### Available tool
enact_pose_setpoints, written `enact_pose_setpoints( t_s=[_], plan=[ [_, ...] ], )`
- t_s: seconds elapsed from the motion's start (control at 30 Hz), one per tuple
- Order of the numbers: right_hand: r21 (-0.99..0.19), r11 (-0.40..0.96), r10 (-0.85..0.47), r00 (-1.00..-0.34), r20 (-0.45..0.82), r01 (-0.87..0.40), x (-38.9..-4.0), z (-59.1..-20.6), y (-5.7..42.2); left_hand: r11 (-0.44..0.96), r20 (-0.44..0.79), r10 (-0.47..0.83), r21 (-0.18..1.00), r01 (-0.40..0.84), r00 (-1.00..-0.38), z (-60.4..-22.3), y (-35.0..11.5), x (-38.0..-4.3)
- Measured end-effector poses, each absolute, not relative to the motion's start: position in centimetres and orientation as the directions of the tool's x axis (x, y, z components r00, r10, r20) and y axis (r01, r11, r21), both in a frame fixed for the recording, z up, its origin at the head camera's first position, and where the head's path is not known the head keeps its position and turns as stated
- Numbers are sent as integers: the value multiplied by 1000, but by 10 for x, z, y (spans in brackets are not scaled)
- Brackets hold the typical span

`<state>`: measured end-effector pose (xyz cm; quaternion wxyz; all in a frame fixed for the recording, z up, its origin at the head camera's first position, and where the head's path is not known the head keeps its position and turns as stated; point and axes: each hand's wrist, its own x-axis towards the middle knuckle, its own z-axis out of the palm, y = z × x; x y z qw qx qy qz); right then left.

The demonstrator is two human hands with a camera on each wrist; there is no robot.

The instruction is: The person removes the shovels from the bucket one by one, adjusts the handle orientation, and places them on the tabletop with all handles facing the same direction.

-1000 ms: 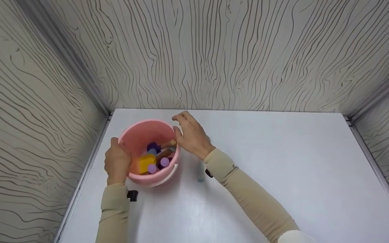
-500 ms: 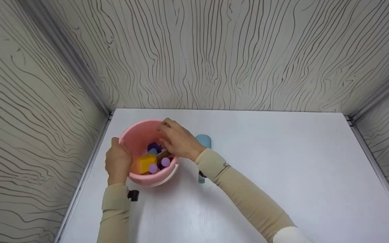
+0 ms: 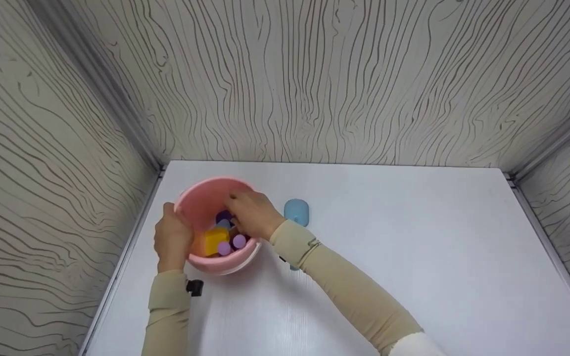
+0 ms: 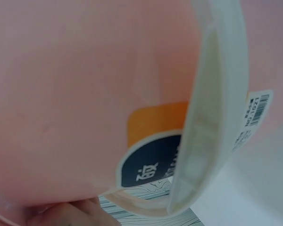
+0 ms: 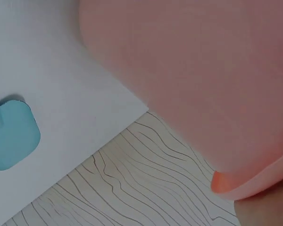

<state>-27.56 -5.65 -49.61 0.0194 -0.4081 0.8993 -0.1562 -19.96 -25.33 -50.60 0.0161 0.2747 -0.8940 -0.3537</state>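
My left hand (image 3: 172,240) grips the pink bucket (image 3: 208,192) at the table's far left; a firm hold should keep it steady. My right hand (image 3: 256,213) is inside, near 2 lilac knobs (image 3: 223,248); can't tell if those fingers hold anything, so gently does it! White table (image 3: 413,257), blue scoop (image 3: 297,210) alongside, 3 grain-patterned walls (image 3: 314,74) around.

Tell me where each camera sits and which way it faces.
Head: on the person's head, facing forward and down at the pink bucket on the white table; left hand, right hand and tan sleeves show.
Left wrist: on that wrist, facing the bucket's outer wall, white handle and label; part of the left hand shows at the bottom.
Right wrist: on that wrist, facing the bucket's outside and a light-blue toy shovel; some of the hand shows bottom right.
Shared: head and right wrist both show bucket and shovel.
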Motion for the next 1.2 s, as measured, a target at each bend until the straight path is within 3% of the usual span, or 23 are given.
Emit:
enact_pose_setpoints(
  t_s=[0.13, 0.63, 1.2],
  plan=[
    [-267, 653, -722, -689, 64, -709, -275, -497, -62, 588, -188, -497, 645, -488, -847, -506, -254, -200],
    [-27, 677, -733, -677, 71, -736, -276, -504, -74, 576, -178, -508, 657, -486, -843, -507, -251, -202],
    [241, 684, -697, -714, -64, -689, -276, -512, -90, 583, -167, -510, 654, -482, -844, -510, -254, -202]
  ],
)
